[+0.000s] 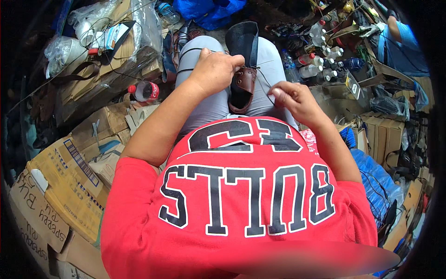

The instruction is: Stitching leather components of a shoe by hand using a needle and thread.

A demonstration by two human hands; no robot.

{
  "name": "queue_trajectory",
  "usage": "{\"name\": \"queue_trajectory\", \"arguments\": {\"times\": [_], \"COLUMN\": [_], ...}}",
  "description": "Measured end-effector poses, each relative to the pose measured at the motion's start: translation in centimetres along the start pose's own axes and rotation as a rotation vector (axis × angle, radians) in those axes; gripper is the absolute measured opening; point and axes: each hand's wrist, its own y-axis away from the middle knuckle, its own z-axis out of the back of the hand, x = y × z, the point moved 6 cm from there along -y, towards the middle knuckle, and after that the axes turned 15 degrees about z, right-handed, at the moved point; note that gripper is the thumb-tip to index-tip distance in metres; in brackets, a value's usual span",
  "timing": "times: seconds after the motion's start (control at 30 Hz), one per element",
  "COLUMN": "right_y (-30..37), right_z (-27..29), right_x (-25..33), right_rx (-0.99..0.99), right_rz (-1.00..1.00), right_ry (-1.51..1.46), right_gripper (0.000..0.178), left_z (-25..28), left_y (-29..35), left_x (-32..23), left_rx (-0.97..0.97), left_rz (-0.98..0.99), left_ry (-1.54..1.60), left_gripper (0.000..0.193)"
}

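A brown leather shoe [245, 83] with a dark sole lies sole-up between my thighs on my grey trousers [209, 107]. My left hand [214, 69] presses on the shoe's left side, fingers curled over its upper. To the right, my right hand [293, 100] pinches a thin dark thread [265, 83] that runs from the shoe and is pulled taut. My red shirt fills the lower part of the picture.
Cardboard boxes [69, 181] and plastic-wrapped bundles [116, 51] pile up on my left, with a red-capped soda bottle [145, 90] among them. Several small white bottles [320, 63] stand at the upper right. Another person in a blue sleeve [404, 46] works at the far right.
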Motion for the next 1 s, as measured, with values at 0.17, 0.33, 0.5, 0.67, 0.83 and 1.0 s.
{"name": "queue_trajectory", "arguments": {"times": [0.17, 0.33, 0.5, 0.67, 0.83, 1.0], "right_y": [0.6, -0.8, -5.6, -8.0, -6.1, -7.2], "right_z": [0.6, 1.6, 6.8, 8.4, 5.3, -0.2], "right_x": [-1.4, 2.2, 1.9, -3.7, 1.5, 2.8], "right_rx": [-0.162, -0.208, -0.254, 0.001, 0.012, 0.399], "right_rz": [-0.143, 0.343, 0.54, 0.049, 0.403, 0.511], "right_ry": [0.379, 0.669, 0.814, 0.972, 0.952, 1.23], "right_gripper": [0.024, 0.012, 0.008, 0.019, 0.012, 0.008], "left_z": [0.0, 0.1, 0.0, 0.3, 0.1, 0.2], "left_y": [0.1, 0.0, -0.4, -0.4, -0.6, -0.8], "left_x": [-0.2, -0.4, -0.9, -1.0, -0.9, -1.2], "left_rx": [0.01, 0.013, 0.043, 0.031, 0.092, 0.069], "left_rz": [0.001, -0.015, -0.056, -0.071, -0.068, -0.173], "left_ry": [-0.01, -0.006, 0.001, 0.002, -0.019, -0.017], "left_gripper": [0.01, 0.01, 0.009, 0.009, 0.01, 0.008]}}
